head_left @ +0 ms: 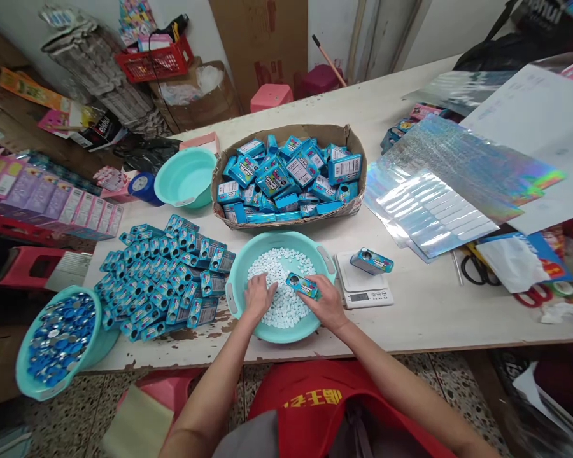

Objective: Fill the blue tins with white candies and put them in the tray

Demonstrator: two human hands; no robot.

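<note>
A turquoise basin (280, 334) holds many small white pellets (286, 308). Over its left part, my left hand (259, 296) touches the pellets with fingertips down; whether it pinches any is hidden. My right hand (327, 304) grips a small blue box (302, 284) above the pellets, its round opening facing up. Another blue box (372, 261) lies on a white digital scale (365, 286) right of the basin. Rows of blue boxes (157, 273) stand at the left. Behind the basin, a cardboard tray (286, 224) is heaped with more blue boxes (300, 168).
A bucket (98, 324) of blue and silver discs stands at the lower left. An empty turquoise basin (186, 178) sits behind the rows. Shiny holographic sheets (439, 210), black scissors (477, 268) and red-handled scissors (535, 296) lie at the right. The table's front edge is near me.
</note>
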